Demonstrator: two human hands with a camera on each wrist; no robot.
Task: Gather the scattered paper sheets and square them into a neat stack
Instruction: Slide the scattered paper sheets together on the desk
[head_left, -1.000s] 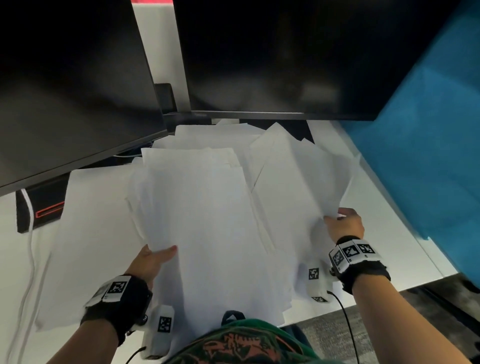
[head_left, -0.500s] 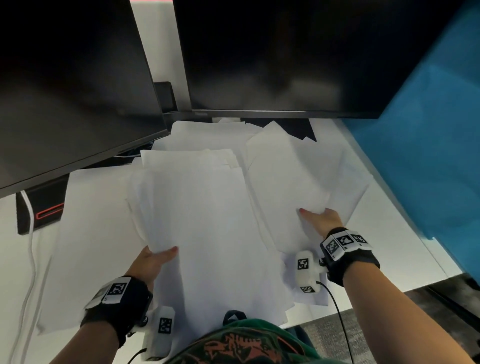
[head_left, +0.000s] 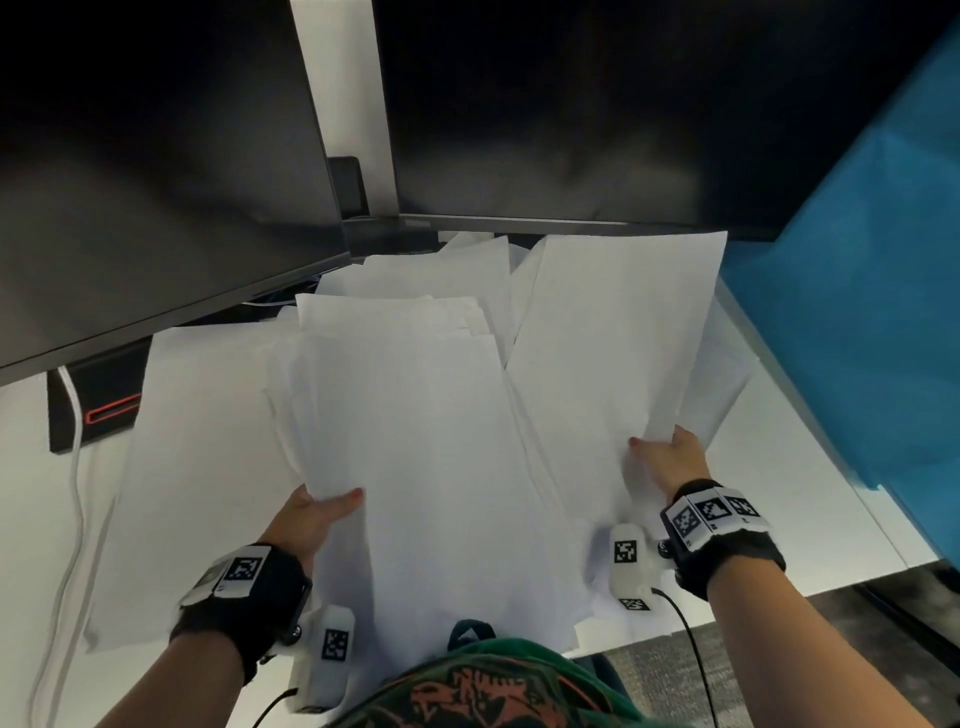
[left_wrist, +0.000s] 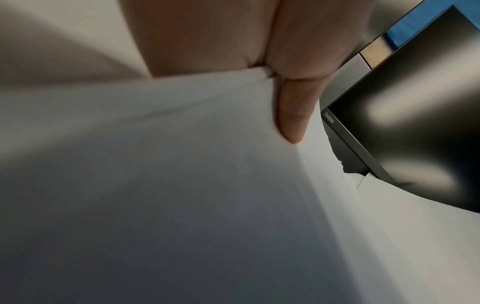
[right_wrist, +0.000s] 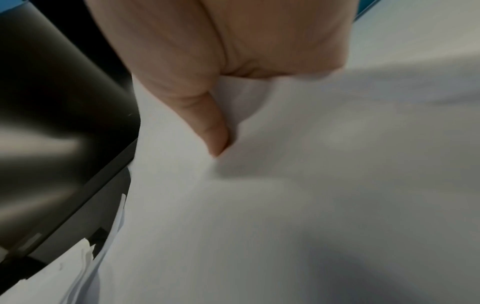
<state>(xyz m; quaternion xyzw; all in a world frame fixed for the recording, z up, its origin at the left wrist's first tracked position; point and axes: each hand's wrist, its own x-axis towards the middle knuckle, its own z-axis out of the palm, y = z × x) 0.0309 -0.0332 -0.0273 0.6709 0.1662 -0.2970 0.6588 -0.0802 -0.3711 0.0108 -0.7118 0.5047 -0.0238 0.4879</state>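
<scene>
White paper sheets cover the middle of the white desk (head_left: 810, 525). My left hand (head_left: 317, 514) grips the near left edge of a thick bundle of sheets (head_left: 415, 441), thumb on top; the left wrist view shows the thumb (left_wrist: 293, 115) pressed on that paper (left_wrist: 182, 185). My right hand (head_left: 670, 457) pinches the near corner of a raised sheet (head_left: 613, 332) at the right, thumb (right_wrist: 207, 127) on top of the paper (right_wrist: 311, 185). More loose sheets (head_left: 197, 467) lie flat to the left and behind, under the bundle.
Two dark monitors (head_left: 156, 156) (head_left: 597, 104) overhang the back of the desk. A black box with a red slot (head_left: 98, 410) and a white cable (head_left: 72, 493) sit at the left. A blue partition (head_left: 857, 312) borders the right side.
My right hand has lifted a sheet at the right so that its far end now stands up near the monitor. The left hand has kept its grip on the bundle.
</scene>
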